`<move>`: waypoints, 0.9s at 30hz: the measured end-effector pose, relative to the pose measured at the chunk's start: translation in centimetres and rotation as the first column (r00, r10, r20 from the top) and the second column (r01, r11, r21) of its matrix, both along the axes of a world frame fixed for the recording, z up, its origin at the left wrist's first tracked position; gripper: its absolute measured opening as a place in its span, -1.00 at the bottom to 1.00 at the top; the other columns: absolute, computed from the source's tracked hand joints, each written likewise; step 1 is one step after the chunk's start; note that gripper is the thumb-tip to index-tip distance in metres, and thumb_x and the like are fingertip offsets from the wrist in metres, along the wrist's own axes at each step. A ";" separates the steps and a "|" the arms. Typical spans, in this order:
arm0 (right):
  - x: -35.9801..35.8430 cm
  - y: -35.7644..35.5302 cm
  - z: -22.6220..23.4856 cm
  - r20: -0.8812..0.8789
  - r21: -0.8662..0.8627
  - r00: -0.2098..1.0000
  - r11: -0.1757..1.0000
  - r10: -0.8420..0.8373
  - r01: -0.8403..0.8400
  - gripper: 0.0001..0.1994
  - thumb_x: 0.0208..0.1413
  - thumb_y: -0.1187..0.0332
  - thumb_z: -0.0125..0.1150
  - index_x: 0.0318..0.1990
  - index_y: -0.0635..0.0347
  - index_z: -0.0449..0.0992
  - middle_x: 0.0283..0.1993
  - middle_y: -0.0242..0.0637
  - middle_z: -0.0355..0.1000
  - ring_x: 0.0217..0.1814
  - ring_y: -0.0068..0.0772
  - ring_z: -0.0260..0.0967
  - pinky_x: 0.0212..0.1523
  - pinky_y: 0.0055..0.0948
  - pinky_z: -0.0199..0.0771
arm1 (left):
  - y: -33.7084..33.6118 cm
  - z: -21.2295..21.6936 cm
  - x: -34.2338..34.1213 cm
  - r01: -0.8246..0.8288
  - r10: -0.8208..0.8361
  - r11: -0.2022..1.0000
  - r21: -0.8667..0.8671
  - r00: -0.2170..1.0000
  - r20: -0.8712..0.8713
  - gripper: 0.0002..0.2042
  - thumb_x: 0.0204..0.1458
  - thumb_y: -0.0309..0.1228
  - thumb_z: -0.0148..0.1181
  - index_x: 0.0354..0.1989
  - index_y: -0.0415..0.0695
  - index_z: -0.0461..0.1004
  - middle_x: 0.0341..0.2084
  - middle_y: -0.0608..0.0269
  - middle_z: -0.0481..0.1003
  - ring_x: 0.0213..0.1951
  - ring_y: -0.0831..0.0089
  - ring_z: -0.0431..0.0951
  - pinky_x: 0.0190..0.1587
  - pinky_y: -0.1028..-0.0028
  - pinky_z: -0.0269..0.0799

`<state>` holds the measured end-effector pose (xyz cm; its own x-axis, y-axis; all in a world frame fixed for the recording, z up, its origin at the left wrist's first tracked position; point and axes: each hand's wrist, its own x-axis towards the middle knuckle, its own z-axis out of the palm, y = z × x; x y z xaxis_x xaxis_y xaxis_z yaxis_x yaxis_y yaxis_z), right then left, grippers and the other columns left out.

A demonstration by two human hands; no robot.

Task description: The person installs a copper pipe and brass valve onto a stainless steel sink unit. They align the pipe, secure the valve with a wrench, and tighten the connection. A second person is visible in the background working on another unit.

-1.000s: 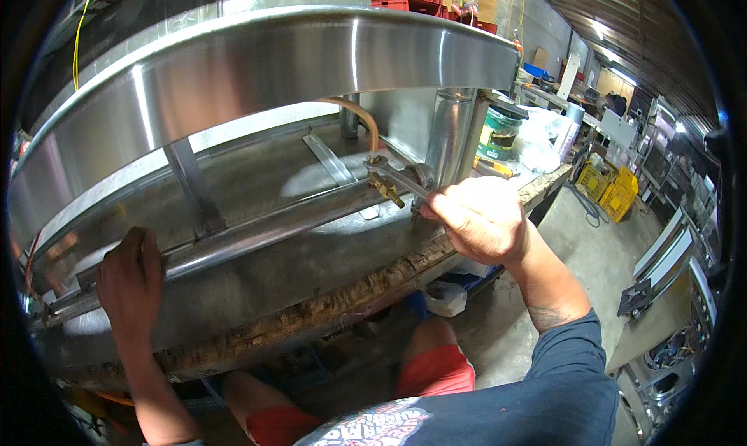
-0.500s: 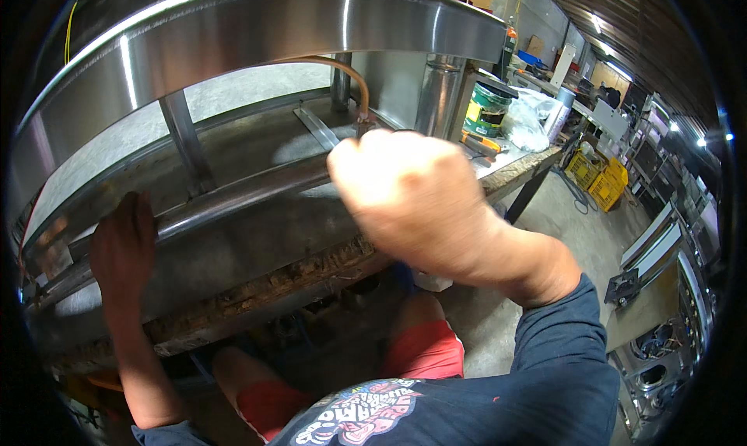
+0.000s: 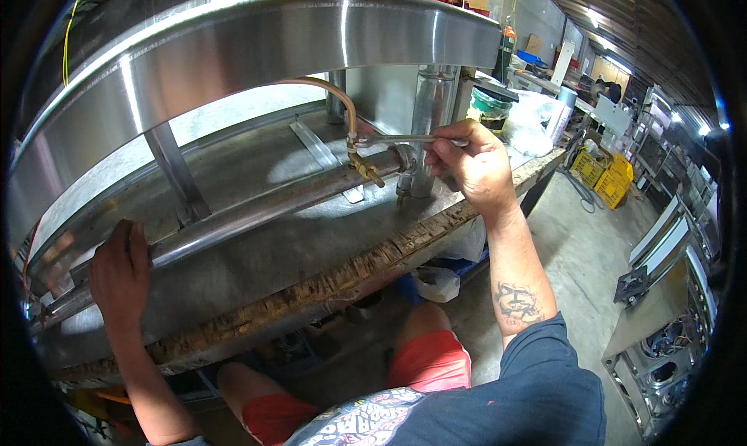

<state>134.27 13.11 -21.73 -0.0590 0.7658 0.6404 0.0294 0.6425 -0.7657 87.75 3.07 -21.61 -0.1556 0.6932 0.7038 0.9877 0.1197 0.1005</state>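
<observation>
My right hand (image 3: pixel 476 166) grips a slim metal wrench (image 3: pixel 405 139) held nearly level. The wrench's far end meets the nut where a curved copper tube (image 3: pixel 344 96) joins a small brass valve (image 3: pixel 364 167). That valve sits on a long steel pipe (image 3: pixel 261 210) running left beneath a stainless steel frame (image 3: pixel 257 47). At the left, my left hand (image 3: pixel 119 279) is closed over the pipe, its fingertips partly hidden behind it.
The pipe and frame stand on a worktable with a rough, worn front edge (image 3: pixel 311 292). On its right side are a green tub (image 3: pixel 489 107) and a clear plastic bag (image 3: pixel 531 123). Yellow crates (image 3: pixel 611 181) sit on the floor beyond. Metal panels (image 3: pixel 661 329) lean at the far right.
My right hand has swung right and away from the fitting, uncovering the brass valve and the wrench. My left hand stays on the pipe.
</observation>
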 end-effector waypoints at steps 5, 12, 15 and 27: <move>0.1 0.9 -0.7 -0.057 0.024 0.994 0.996 0.090 -0.089 -0.89 0.28 0.49 0.27 -0.10 0.30 0.56 -0.23 -0.20 0.60 -0.22 -0.42 0.60 -0.20 -0.42 0.65 | 0.3 -0.6 -0.5 0.021 -0.019 0.998 0.056 0.999 -0.035 -0.65 0.37 -0.18 -0.05 -0.17 -0.20 0.58 -0.43 -0.16 0.58 -0.32 -0.16 0.60 -0.24 0.03 0.45; 0.9 3.5 -2.5 -0.192 0.003 0.934 0.952 0.302 -0.307 -0.85 0.30 0.47 0.26 -0.04 0.30 0.51 -0.18 -0.19 0.59 -0.16 -0.40 0.59 -0.14 -0.39 0.64 | 0.3 -0.6 -0.3 0.038 -0.038 0.999 0.036 0.999 0.016 -0.62 0.38 -0.19 -0.10 -0.17 -0.24 0.56 -0.40 -0.21 0.56 -0.29 -0.19 0.57 -0.22 0.04 0.41; 0.7 3.7 -2.1 -0.192 0.010 0.929 0.947 0.318 -0.322 -0.86 0.29 0.48 0.26 -0.06 0.30 0.51 -0.21 -0.20 0.59 -0.19 -0.42 0.58 -0.15 -0.40 0.63 | 0.2 -0.4 -0.3 0.030 -0.029 1.000 -0.009 0.999 0.035 -0.61 0.38 -0.19 -0.11 -0.16 -0.25 0.56 -0.39 -0.22 0.55 -0.29 -0.20 0.57 -0.21 0.04 0.41; -3.8 -2.4 -2.5 0.091 0.390 0.962 0.898 -0.256 0.202 -0.86 0.20 0.60 0.30 -0.10 0.29 0.56 -0.25 -0.21 0.59 -0.26 -0.40 0.61 -0.23 -0.48 0.63 | 0.7 -1.4 -1.3 0.024 -0.017 0.993 0.118 0.998 -0.065 -0.59 0.39 -0.16 -0.13 -0.13 -0.24 0.56 -0.36 -0.20 0.56 -0.27 -0.18 0.57 -0.20 0.05 0.40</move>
<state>130.48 10.74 -24.25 -0.0187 0.4744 0.8801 0.2972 0.8431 -0.4482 86.46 3.72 -23.01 -0.0946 0.6070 0.7890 0.9947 0.0904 0.0497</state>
